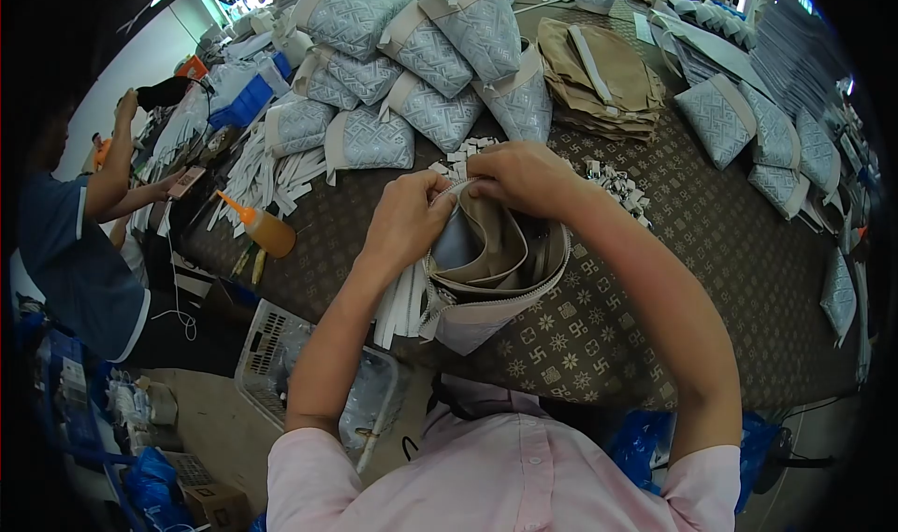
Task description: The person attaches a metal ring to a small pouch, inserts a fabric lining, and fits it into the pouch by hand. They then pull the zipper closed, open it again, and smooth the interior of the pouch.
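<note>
A small zippered pouch point(472, 322) sits open at the table's near edge, its brown lining and the toothed zipper round its mouth facing up. My left hand point(409, 216) pinches the far left part of the rim. Beside it my right hand point(524, 175) grips the far rim, fingers closed on the edge near a pale strip. The fingertips of both hands are close together, and what lies under them is partly hidden. White strips point(402, 303) lie next to the pouch on the left. Small metal-and-white pieces point(617, 191) are heaped beyond my right forearm.
Patterned silver-grey pouches point(369, 139) are piled at the back, with more pouches point(716, 116) on the right. Brown fabric pieces point(599, 74) are stacked between them. An orange-capped glue bottle point(267, 231) stands left. A plastic crate point(262, 354) is below the edge. Another person point(79, 233) holds a phone.
</note>
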{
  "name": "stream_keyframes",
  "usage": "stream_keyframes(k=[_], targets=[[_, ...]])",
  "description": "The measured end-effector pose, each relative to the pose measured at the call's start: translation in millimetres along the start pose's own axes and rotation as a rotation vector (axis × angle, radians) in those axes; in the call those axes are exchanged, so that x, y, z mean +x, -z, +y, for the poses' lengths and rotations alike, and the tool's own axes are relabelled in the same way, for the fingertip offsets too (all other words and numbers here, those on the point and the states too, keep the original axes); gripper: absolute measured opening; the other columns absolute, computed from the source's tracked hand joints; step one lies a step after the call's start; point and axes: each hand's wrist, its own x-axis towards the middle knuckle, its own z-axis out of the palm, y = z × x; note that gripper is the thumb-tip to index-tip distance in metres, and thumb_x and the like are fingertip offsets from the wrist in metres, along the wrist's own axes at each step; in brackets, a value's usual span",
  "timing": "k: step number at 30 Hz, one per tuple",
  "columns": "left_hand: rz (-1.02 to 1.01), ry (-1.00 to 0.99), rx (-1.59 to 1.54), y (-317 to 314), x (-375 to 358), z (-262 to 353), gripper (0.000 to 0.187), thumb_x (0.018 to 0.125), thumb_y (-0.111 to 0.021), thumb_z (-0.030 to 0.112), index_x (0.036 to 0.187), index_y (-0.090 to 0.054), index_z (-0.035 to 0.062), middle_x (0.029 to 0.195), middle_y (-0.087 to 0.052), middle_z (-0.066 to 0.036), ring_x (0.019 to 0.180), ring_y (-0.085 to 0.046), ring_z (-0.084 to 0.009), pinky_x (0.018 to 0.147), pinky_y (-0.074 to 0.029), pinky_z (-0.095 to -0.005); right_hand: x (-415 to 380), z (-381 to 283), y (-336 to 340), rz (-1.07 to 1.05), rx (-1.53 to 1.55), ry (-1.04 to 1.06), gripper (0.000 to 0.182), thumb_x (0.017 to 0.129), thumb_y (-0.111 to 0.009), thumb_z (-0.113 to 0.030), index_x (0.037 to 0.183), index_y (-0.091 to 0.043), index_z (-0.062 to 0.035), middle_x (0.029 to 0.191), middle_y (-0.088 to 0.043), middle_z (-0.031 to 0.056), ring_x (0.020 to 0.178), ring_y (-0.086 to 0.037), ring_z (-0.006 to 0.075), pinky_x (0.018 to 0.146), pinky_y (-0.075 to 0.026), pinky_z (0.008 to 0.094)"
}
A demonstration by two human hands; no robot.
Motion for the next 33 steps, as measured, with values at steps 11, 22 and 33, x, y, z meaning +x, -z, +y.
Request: stream_keyframes(k=[11,22,33], targets=[[-0.13,-0.118,-0.019,9.6,11.3,24.4,0.019,0.083,-0.06,0.015,0.092,-0.063,-0.0021,0.069,-0.063,-0.01,0.062,-0.055,-0.0096,0.06,-0.044,-0.0267,-10.4,-10.8,45.0,-0.196,-0.191,-0.122,0.019,0.08,-0.055,-0.02,0.078,-0.06,-0.001,0.08,-0.063,0.0193,0.078,-0.062,0.0348,0.067,-0.048,0.0453],[-0.096,-0.679,0.369,-63.0,-42.3,76.6,0.022,0.084,-0.06,0.024,0.08,-0.061,0.0028,0.081,-0.06,-0.012,0.073,-0.059,-0.0307,0.067,-0.047,-0.0372,-82.6,17.0,52.5,-0.051,0.028,-0.267,0.054,0.075,-0.052,-0.003,0.127,-0.04,-0.005,0.093,-0.062,0.0238,0.09,-0.059,0.0387,0.078,-0.046,0.045],[-0.401,-0.873,0.122,-39.2,-47.9,56.8,0.022,0.081,-0.062,0.024,0.072,-0.057,0.0044,0.075,-0.054,-0.009,0.068,-0.056,-0.0256,0.063,-0.043,-0.0365,-163.2,-61.2,52.2,0.311,-0.238,0.048,0.028,0.073,-0.069,-0.017,0.097,-0.062,-0.0048,0.088,-0.058,0.0079,0.083,-0.058,0.022,0.077,-0.048,0.0362]])
